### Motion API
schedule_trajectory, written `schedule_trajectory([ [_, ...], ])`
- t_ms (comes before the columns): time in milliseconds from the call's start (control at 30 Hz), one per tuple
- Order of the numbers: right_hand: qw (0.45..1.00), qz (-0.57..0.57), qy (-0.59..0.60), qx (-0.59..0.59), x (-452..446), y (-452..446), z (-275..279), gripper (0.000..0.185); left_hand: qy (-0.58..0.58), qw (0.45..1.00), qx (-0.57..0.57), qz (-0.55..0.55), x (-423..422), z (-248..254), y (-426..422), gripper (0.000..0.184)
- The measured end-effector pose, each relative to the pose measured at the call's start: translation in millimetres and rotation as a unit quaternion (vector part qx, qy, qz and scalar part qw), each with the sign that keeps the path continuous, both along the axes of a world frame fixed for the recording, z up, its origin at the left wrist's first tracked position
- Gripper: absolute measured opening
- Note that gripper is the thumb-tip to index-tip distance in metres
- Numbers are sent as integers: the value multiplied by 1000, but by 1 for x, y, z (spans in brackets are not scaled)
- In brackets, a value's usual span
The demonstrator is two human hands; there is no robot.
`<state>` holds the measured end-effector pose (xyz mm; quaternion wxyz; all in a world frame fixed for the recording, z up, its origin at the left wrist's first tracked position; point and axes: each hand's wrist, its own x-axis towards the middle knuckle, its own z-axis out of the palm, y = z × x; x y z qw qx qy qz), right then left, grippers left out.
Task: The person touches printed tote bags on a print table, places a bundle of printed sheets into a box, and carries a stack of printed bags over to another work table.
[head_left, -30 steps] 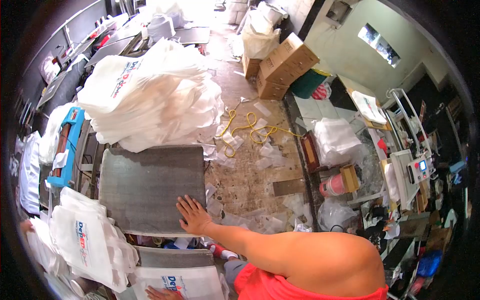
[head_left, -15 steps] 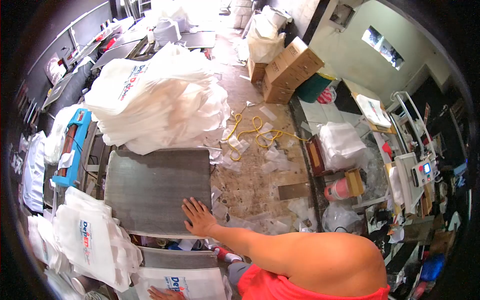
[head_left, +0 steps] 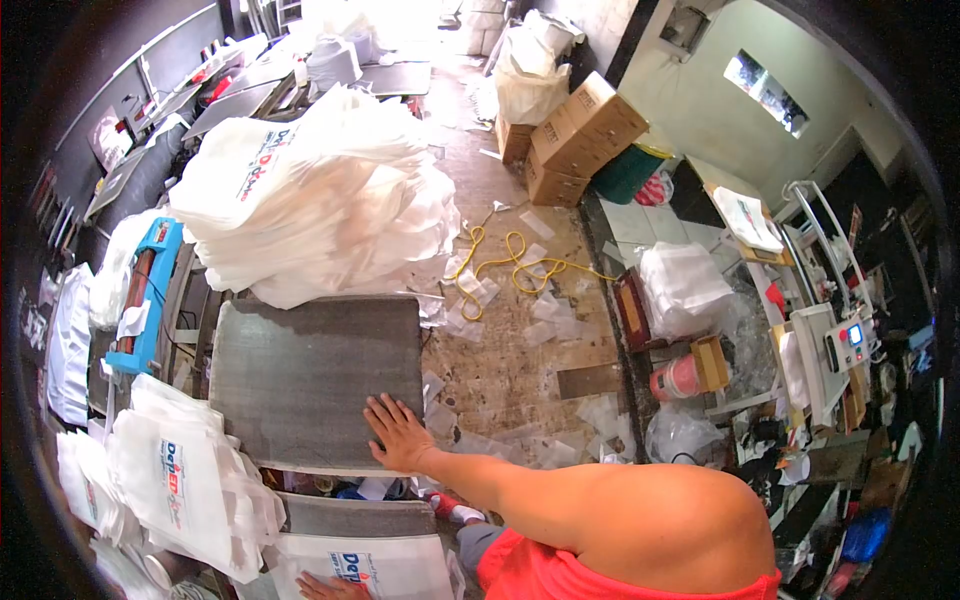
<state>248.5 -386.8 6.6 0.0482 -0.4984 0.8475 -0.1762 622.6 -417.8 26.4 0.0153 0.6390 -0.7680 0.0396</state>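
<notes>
The person's right hand (head_left: 400, 436) presses the lower right corner of the dark surface (head_left: 315, 385) with fingers spread wide, while the left hand (head_left: 332, 588), partly cut off, lies flat with fingers slightly apart on a white printed bag (head_left: 410, 562) below that surface, its visible blue lettering reading "Dep". "DepED" can be read on the bag stack (head_left: 205, 500) at the surface's lower left, and similar lettering, distorted by folds, marks the large bag pile (head_left: 340, 210) above it. Both hands keep the same contacts as in the earlier frames; only the view has shifted slightly since the first.
</notes>
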Motion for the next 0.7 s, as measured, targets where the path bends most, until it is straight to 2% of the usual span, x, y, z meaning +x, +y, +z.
schedule_trajectory([
  [100, 999, -10, 16, -26, 1, 1, 1, 65, -3, 1000, -7, -8, 3, -4, -1, 71],
  [433, 1000, -3, 12, -4, 1, 0, 1, 65, 3, 1000, 22, 0, -5, 8, 1, 71],
  [700, 1000, -5, 14, -4, 1, 0, -1, 65, -5, 999, -35, -17, -4, 2, 2, 67],
])
